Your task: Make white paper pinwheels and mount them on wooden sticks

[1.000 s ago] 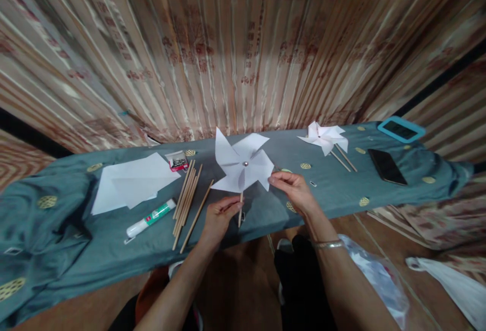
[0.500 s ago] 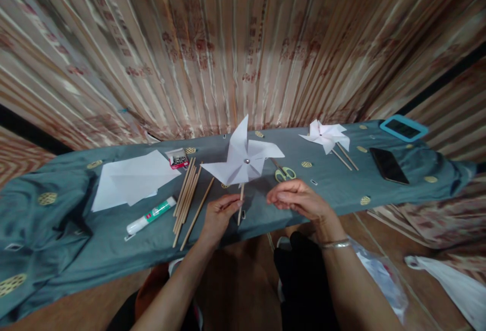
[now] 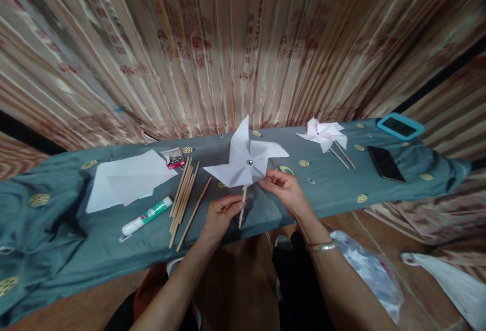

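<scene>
A white paper pinwheel (image 3: 240,163) stands upright in front of me, with a round silver pin at its centre and a wooden stick below. My left hand (image 3: 224,214) pinches that stick between thumb and fingers, just under the paper. At the pinwheel's lower right blade is my right hand (image 3: 283,188), its fingers drawn together on the blade's edge; the exact contact is partly hidden. Scissors with yellow-green handles (image 3: 286,170) lie behind my right hand, mostly covered.
On the cloth-covered table (image 3: 334,189), white paper sheets (image 3: 125,176), a glue stick (image 3: 146,216), a red box of pins (image 3: 175,159) and several wooden sticks (image 3: 185,197) lie left. Right are finished pinwheels (image 3: 324,133), a phone (image 3: 386,164) and a blue-framed device (image 3: 400,126).
My right hand has moved left, from beside the pinwheel to its lower right blade, covering part of the scissors. My left hand keeps holding the stick.
</scene>
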Demonstrator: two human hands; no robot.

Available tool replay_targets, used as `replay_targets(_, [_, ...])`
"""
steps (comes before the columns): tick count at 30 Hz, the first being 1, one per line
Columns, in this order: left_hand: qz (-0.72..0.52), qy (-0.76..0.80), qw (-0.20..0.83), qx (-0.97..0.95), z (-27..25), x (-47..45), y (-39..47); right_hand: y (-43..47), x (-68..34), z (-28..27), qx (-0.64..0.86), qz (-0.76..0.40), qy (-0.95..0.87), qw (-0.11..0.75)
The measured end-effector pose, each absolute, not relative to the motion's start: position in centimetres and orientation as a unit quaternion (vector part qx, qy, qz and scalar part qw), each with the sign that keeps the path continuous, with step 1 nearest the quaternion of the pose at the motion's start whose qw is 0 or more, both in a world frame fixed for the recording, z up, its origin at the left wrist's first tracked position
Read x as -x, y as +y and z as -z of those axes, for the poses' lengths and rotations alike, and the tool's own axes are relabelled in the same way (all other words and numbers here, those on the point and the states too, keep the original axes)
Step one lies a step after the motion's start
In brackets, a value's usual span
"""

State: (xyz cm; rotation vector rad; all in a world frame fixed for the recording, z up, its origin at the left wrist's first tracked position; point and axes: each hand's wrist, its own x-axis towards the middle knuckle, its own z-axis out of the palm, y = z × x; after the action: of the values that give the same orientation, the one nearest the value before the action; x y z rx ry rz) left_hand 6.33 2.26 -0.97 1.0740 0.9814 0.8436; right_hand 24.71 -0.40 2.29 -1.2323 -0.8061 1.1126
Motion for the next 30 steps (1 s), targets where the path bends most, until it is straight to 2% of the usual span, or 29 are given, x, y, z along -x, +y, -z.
replay_targets(8, [-0.383,0.436,0.668,-0.465,1.2,-6.2,2.4,-1.1,-25.3,-3.1,0.566,-0.458,-0.351,0.589])
replay_targets(12, [-0.383,0.434,0.666,-0.47,1.2,-6.3,2.4,-1.4,-24.9,-3.2,0.553,-0.487,-0.385,0.556])
replay_targets(17, [-0.378,0.432,0.66,-0.485,0.8,-6.2,2.4,-2.6,-24.1,-3.7,0.451,-0.636,-0.478,0.405])
replay_targets(19, [-0.376,0.436,0.657,-0.487,0.8,-6.2,2.4,-3.1,-24.4,-4.1,0.416,-0.665,-0.487,0.384])
replay_targets(23, [-0.379,0.443,0.654,-0.482,1.0,-6.1,2.4,-3.7,-26.5,-4.3,0.423,-0.632,-0.421,0.494])
replay_targets(27, [-0.38,0.445,0.657,-0.475,1.2,-6.2,2.4,-3.4,-28.6,-4.1,0.451,-0.504,-0.318,0.665])
replay_targets(30, [-0.377,0.444,0.661,-0.474,1.3,-6.3,2.3,-3.1,-28.6,-3.9,0.496,-0.436,-0.314,0.682])
